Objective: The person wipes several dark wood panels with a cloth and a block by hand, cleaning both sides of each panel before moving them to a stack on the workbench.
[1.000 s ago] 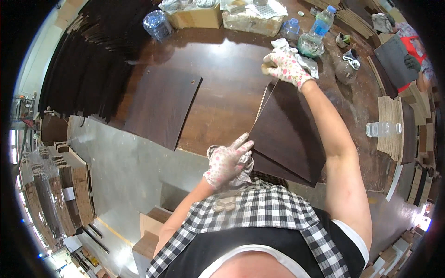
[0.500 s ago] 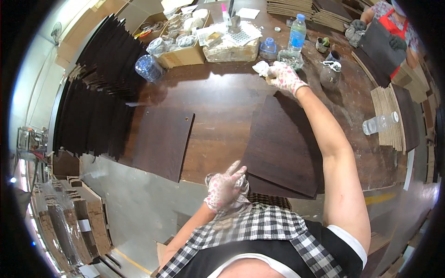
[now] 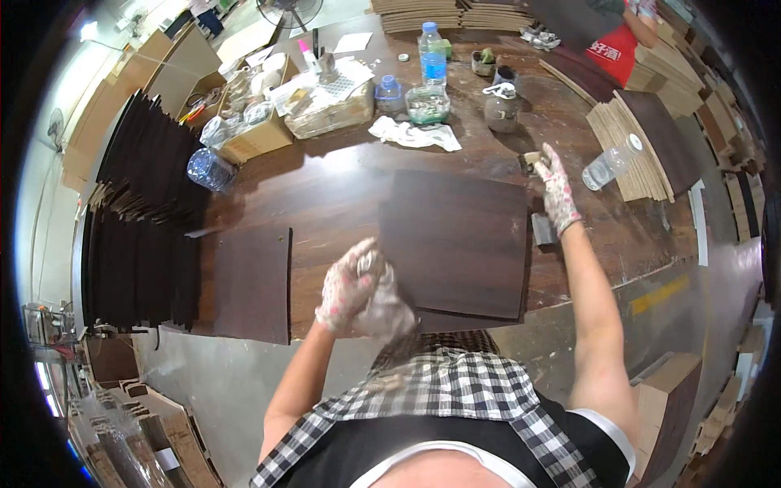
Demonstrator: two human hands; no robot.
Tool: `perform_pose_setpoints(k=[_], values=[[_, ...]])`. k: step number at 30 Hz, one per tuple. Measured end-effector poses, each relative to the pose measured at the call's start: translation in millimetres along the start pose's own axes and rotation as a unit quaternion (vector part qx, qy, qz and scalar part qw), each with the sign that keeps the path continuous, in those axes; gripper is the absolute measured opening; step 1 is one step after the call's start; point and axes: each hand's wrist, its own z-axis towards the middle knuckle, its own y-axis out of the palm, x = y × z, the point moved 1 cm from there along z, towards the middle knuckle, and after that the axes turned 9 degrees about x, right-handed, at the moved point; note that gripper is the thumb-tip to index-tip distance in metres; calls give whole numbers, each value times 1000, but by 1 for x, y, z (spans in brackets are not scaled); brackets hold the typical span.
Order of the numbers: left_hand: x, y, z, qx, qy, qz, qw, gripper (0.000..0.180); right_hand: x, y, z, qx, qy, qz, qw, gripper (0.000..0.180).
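Observation:
A large dark brown panel (image 3: 455,240) lies flat on the wooden workbench (image 3: 333,191) in front of me. My left hand (image 3: 348,285), in a patterned glove, is closed around a crumpled clear plastic bag (image 3: 386,309) near the bench's front edge, at the panel's near left corner. My right hand (image 3: 558,192), also gloved, stretches out past the panel's far right corner with its fingers apart, fingertips beside a small brownish block (image 3: 530,160). A small grey block (image 3: 543,229) lies by my right wrist.
A second dark panel (image 3: 252,281) lies to the left. Stacked dark panels (image 3: 138,220) line the left side. At the back stand a cluttered cardboard box (image 3: 252,134), bottles (image 3: 433,57), a jar (image 3: 427,104) and a white rag (image 3: 415,134). Light boards (image 3: 643,154) and a lying bottle (image 3: 610,167) sit right.
The large panel, held up on its edge by my right hand a second ago, now lies flat. My right hand has let go and shifted to its far right corner.

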Motion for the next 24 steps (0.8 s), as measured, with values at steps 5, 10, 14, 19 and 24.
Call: perform_pose_setpoints(k=[5, 10, 14, 19, 24], values=[[-14, 50, 93, -99, 11, -33, 994, 49, 37, 15, -17, 59, 70, 216, 972, 57], [-30, 42, 123, -159, -170, -431, 872, 31, -30, 35, -38, 76, -6, 251, 965, 48], [-19, 12, 127, -172, -227, -506, 814, 16, -83, 46, -49, 78, -138, 241, 957, 45], [8, -38, 137, -168, -33, -457, 873, 10, -132, 44, -54, 123, -328, 60, 935, 42], [62, -48, 94, -13, 60, -410, 910, 14, -125, 37, -47, 168, -367, 4, 915, 41]])
